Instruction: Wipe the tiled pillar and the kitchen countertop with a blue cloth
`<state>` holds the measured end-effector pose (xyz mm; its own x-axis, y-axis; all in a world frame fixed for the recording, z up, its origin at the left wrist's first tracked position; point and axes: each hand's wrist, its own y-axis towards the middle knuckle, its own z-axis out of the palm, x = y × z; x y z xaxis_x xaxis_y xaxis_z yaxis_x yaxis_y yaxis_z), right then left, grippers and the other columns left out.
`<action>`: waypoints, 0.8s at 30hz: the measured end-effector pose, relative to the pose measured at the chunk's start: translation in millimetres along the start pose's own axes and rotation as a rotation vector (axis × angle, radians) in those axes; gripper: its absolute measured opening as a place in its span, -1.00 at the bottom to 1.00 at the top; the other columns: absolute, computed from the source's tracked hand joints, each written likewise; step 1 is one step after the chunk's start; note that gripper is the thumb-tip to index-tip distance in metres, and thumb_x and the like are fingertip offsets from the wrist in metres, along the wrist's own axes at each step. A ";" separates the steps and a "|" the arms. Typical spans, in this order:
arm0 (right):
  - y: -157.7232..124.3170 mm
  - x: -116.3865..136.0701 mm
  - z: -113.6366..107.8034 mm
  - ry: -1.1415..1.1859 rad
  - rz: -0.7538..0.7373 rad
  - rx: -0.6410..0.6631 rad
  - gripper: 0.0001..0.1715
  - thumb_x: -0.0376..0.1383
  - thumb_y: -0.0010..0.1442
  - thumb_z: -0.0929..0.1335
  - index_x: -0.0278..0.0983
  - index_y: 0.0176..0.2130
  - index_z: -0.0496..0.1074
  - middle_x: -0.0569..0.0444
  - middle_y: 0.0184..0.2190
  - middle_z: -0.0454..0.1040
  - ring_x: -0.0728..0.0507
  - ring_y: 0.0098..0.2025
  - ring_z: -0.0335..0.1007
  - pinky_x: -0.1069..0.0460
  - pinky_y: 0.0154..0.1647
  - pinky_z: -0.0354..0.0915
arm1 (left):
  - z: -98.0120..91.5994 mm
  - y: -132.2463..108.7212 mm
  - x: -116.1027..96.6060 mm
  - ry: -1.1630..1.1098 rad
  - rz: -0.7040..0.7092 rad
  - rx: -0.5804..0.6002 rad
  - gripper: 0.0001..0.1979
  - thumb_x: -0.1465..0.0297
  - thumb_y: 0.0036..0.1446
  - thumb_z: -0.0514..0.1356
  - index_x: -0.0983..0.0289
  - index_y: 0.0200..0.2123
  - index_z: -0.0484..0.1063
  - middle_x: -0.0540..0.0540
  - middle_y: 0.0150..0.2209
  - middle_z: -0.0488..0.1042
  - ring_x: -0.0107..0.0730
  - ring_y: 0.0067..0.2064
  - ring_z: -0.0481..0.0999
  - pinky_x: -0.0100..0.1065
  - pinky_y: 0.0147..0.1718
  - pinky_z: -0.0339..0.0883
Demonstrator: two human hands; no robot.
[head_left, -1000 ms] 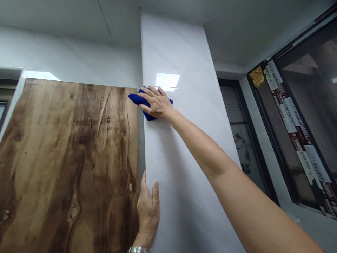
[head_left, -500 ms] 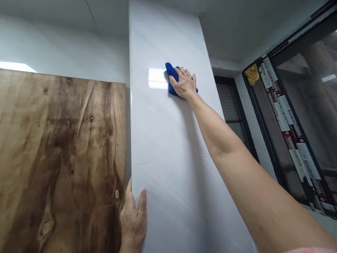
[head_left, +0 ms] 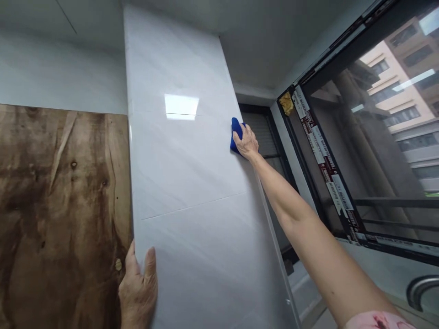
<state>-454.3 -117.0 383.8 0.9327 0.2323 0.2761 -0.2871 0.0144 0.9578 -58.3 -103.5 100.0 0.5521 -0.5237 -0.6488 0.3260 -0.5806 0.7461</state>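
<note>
A tall column point(head_left: 192, 164) faced with glossy white tiles stands in front of me, with thin joints across it. Pressed against its right edge is a folded blue cloth point(head_left: 236, 138), gripped under my right hand point(head_left: 248, 140), the arm stretched up and forward. Low on the column's left edge rests my left hand point(head_left: 139, 285). Its thumb is upright on the front face and its fingers lie straight along the corner, spread from the thumb and holding nothing. Part of the cloth is hidden beneath my right hand.
A large brown wooden board point(head_left: 61, 205) stands left of the column. On the right is a dark-framed window point(head_left: 380, 137) with label tape and yellow foam point(head_left: 286, 103) at its corner. A curved metal faucet point(head_left: 416, 292) shows at lower right.
My right hand has wiped the cloth right and downward across the tile to the column's right edge. The view has swung right, showing more window and the faucet. My left hand stays at the left edge.
</note>
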 end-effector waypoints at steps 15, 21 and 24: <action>-410.6 -92.3 -51.8 -0.037 -0.014 0.100 -0.19 -0.09 0.43 0.18 -0.13 0.52 -0.17 -0.16 0.51 -0.03 -0.37 0.51 -0.02 -0.39 0.41 0.21 | -3.5 -5.5 -23.5 0.259 -0.013 0.010 -0.24 -0.03 0.38 -0.06 0.28 0.48 0.05 0.44 0.23 0.43 0.37 0.11 0.55 0.19 0.02 0.44; -532.2 -113.6 -61.2 -0.083 0.032 0.107 -0.17 -0.15 0.42 0.18 -0.15 0.52 -0.21 -0.21 0.50 -0.03 -0.40 0.50 0.00 -0.45 0.35 0.26 | 4.0 -2.3 -17.1 0.220 0.026 -0.028 -0.24 0.05 0.33 0.02 0.33 0.46 0.10 0.49 0.26 0.40 0.47 0.18 0.48 0.32 0.08 0.39; -499.6 -105.1 -58.1 -0.074 0.050 0.102 -0.20 -0.14 0.43 0.17 -0.19 0.52 -0.17 -0.22 0.50 -0.03 -0.37 0.53 -0.07 -0.44 0.41 0.17 | 6.2 0.4 -11.5 0.193 0.040 -0.041 -0.20 0.01 0.29 0.00 0.34 0.45 0.11 0.50 0.24 0.41 0.54 0.16 0.48 0.42 0.06 0.36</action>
<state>-421.5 -92.1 -128.4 0.9323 0.1580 0.3254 -0.3136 -0.0951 0.9448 -69.2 -101.5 106.9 0.7011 -0.4140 -0.5806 0.3294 -0.5341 0.7786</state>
